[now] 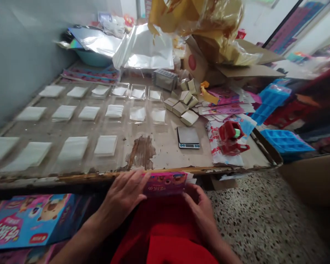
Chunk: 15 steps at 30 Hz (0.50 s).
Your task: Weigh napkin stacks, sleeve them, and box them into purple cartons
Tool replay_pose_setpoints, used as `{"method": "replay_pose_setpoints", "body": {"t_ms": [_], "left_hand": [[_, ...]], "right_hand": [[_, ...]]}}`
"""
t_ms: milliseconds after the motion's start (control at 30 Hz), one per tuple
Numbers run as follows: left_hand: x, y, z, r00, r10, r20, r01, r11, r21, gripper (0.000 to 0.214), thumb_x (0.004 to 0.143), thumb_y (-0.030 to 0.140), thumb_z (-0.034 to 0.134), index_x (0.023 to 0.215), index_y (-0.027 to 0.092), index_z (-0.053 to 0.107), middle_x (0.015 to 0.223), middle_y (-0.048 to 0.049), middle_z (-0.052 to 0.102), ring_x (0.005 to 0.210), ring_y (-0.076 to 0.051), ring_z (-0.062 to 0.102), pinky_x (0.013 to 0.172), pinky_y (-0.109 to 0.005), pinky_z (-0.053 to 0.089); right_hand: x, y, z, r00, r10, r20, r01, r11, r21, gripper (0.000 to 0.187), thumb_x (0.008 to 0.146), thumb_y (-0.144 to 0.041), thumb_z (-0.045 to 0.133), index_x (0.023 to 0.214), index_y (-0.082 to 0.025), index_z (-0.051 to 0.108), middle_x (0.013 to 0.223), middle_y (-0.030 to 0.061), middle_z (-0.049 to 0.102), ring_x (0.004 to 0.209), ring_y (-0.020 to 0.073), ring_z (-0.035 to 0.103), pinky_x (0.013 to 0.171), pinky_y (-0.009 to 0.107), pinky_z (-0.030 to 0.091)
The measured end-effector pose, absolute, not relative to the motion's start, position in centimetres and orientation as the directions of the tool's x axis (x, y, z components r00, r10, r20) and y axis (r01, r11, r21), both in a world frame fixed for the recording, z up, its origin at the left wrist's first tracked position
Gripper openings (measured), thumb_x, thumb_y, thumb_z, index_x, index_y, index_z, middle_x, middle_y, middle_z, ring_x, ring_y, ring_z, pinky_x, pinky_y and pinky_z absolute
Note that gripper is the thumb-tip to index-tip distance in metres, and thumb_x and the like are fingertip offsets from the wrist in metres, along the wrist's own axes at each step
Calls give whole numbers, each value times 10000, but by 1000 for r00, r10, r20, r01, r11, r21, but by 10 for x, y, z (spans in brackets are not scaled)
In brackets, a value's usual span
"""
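Observation:
Both my hands hold a small stack of pink printed cards (165, 183) just below the near edge of the worn table (165, 146). My left hand (123, 196) covers the stack's left end with fingers curled over it. My right hand (199, 200) grips its right end from below. Several rows of white squares in clear sleeves (71, 148) lie across the table's left and middle. A small digital scale (188, 138) sits near the front, right of centre. A pile of small cream boxes (183, 104) lies behind it.
A red tape dispenser (232, 137) rests on printed sheets at the table's right. Blue moulded trays (286, 141) stand beyond the right edge. Cardboard box and yellow plastic bags (209, 22) crowd the back. A blue-pink carton (30, 220) lies at my lower left. Speckled floor to the right.

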State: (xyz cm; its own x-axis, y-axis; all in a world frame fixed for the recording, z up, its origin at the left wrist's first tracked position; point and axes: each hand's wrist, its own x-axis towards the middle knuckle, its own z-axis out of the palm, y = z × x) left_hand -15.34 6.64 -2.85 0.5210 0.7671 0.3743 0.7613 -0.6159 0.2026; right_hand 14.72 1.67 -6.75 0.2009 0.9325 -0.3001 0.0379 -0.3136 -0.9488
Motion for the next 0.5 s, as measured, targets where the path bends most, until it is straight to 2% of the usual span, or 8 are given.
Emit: {"method": "replay_pose_setpoints", "body": {"t_ms": [67, 133, 200, 267, 367, 433, 467, 500], "left_hand": [[-132, 75, -46, 653, 686, 321, 713, -700, 43, 521, 940, 153, 599, 1456, 181, 537, 1453, -131, 610, 1331, -303, 569, 1162, -459, 407], [-122, 81, -55, 685, 666, 297, 697, -717, 0, 531, 947, 89, 544, 1475, 141, 504, 1454, -145, 605, 1339, -290, 558, 1172, -452, 390], [-120, 82, -49, 685, 660, 310, 695, -719, -4, 539, 946, 66, 526, 1478, 146, 495, 1449, -142, 609, 1349, -298, 545, 1188, -488, 358], [-122, 81, -24, 707, 615, 349, 655, -756, 7, 477, 953, 100, 546, 1427, 156, 545, 1432, -133, 623, 1349, -312, 542, 1185, -505, 353], [-120, 90, 43, 757, 559, 338, 556, -823, 116, 250, 971, 312, 599, 1172, 188, 677, 1249, -109, 723, 1153, -271, 664, 1020, -391, 500], [-114, 108, 87, 752, 637, 166, 593, -765, 251, 236, 988, 434, 555, 1026, 242, 687, 954, -31, 755, 773, -178, 690, 717, -282, 528], [-111, 120, 104, 733, 673, 96, 625, -723, 296, 290, 998, 482, 510, 1003, 249, 682, 830, -7, 730, 661, -167, 651, 629, -274, 490], [-107, 134, 116, 737, 675, 29, 628, -700, 341, 320, 1016, 489, 463, 1005, 258, 683, 803, 4, 720, 655, -167, 644, 622, -272, 471]], "right_hand": [[137, 22, -76, 227, 933, -280, 8, -290, -957, 491, 781, -415, 803, 1193, -220, 620, 1170, 101, 741, 1059, 284, 705, 962, 418, 551], [127, 27, -77, 264, 928, -264, 43, -285, -958, 509, 725, -369, 841, 1170, -222, 643, 1108, 86, 756, 990, 286, 714, 919, 421, 567], [119, 29, -67, 216, 952, -216, 139, -249, -958, 350, 737, -329, 826, 1057, -229, 726, 1013, 65, 772, 923, 283, 714, 883, 411, 569], [116, 30, -44, 87, 989, -117, 218, -134, -967, 144, 799, -313, 776, 927, -249, 790, 973, 55, 776, 916, 279, 708, 881, 399, 558], [118, 41, 2, -93, 995, 21, 196, 39, -980, 107, 865, -328, 727, 904, -289, 819, 996, 43, 777, 932, 269, 706, 868, 379, 553], [119, 59, 24, -133, 988, 72, 184, 96, -978, 125, 888, -348, 706, 904, -300, 820, 925, 27, 781, 849, 251, 712, 802, 356, 558], [119, 71, 29, -127, 988, 91, 192, 115, -975, 138, 891, -358, 699, 876, -293, 820, 858, 21, 776, 787, 240, 705, 760, 344, 553], [118, 84, 29, -106, 989, 107, 195, 126, -973, 155, 887, -369, 699, 838, -280, 817, 790, 15, 763, 736, 230, 691, 730, 334, 542]]}}
